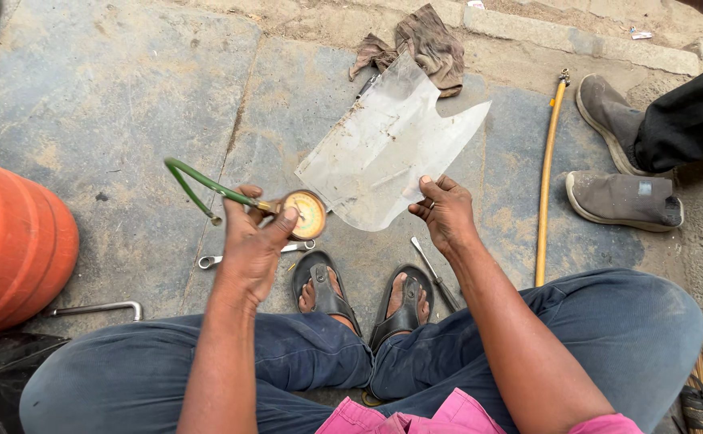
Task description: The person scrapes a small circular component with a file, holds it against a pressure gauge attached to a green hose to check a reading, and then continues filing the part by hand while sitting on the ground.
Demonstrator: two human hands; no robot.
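The left hand is closed around a round pressure gauge with a green hose; the right hand pinches the lower edge of a clear plastic sheet, seemingly lifted above the stone floor; a spanner lies below the gauge.

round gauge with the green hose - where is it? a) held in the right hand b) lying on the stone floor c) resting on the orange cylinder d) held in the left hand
d: the left hand grips the round gauge up off the stone floor, green hose trailing from it, while the right hand holds the clear plastic sheet.
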